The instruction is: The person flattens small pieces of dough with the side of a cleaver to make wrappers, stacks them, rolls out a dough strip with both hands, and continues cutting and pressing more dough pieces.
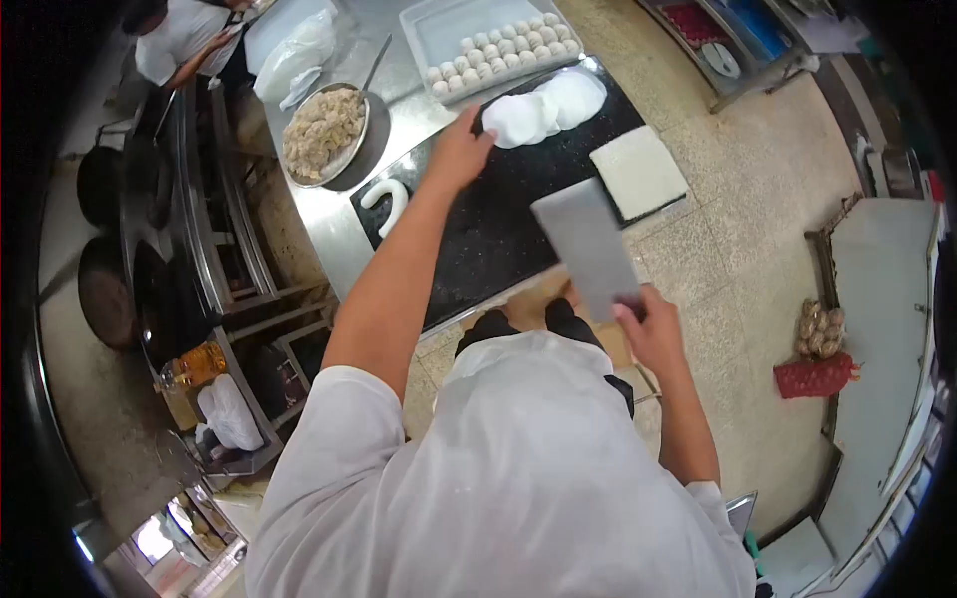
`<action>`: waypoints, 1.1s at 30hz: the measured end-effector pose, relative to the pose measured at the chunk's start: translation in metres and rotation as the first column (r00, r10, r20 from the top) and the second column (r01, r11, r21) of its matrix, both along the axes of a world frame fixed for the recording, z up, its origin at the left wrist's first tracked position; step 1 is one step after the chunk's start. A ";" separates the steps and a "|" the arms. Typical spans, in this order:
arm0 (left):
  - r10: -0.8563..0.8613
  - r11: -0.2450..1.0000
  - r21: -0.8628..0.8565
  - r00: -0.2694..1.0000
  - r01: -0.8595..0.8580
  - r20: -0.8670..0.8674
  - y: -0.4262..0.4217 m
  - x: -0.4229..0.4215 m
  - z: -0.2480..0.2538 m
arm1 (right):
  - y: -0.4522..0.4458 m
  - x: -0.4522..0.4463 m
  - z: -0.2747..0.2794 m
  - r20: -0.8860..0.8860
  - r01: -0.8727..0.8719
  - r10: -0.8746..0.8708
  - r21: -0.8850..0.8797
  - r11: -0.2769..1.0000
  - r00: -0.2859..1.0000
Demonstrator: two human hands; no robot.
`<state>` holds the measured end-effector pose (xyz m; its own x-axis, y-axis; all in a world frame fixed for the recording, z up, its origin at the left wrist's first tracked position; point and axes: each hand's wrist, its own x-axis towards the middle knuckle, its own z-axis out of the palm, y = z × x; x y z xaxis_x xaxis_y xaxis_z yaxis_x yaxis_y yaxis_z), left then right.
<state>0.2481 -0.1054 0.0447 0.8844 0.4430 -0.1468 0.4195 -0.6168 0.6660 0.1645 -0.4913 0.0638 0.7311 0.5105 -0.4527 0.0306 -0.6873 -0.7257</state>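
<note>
My right hand [653,334] is closed round the handle end of a cleaver [588,244]. Its broad grey blade extends over the near right part of the black work board [498,224]. At the far left edge of the board, my left hand [462,154] is beside several overlapping round white dough wrappers [513,120], fingers apart at the edge of the nearest one. Whether the fingertips touch it is hard to tell. A curved piece of white dough [394,204] lies on the board's left side, left of my forearm. A folded white cloth [636,171] rests at the right end.
A bowl of filling [324,135] with a utensil stands at the left on the steel table [324,214]. Behind the board is a white tray [424,30] with rows of round dumplings [503,55]. Another person [184,45] is at the far left, near the stove.
</note>
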 end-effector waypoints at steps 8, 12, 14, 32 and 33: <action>-0.025 0.990 0.143 0.976 -0.007 0.217 -0.024 -0.156 -0.015 | 0.024 0.061 -0.066 -0.542 0.806 -0.597 0.373 0.460 0.592; 0.228 0.915 0.221 0.885 -0.337 0.406 0.027 -0.207 -0.028 | 0.045 0.034 -0.059 -0.645 0.889 -0.614 0.297 0.347 0.455; 0.230 0.922 0.206 0.891 -0.328 0.391 0.051 -0.212 -0.032 | 0.058 0.005 -0.045 -0.619 0.879 -0.626 0.298 0.372 0.475; -0.027 0.999 0.039 0.926 0.013 0.377 0.111 -0.241 -0.031 | 0.262 -0.111 0.024 0.361 -0.287 0.419 -0.365 0.886 0.833; 0.045 0.999 -0.038 0.866 -0.030 0.499 0.113 -0.235 -0.032 | 0.250 -0.110 0.021 0.370 -0.261 0.399 -0.370 0.892 0.839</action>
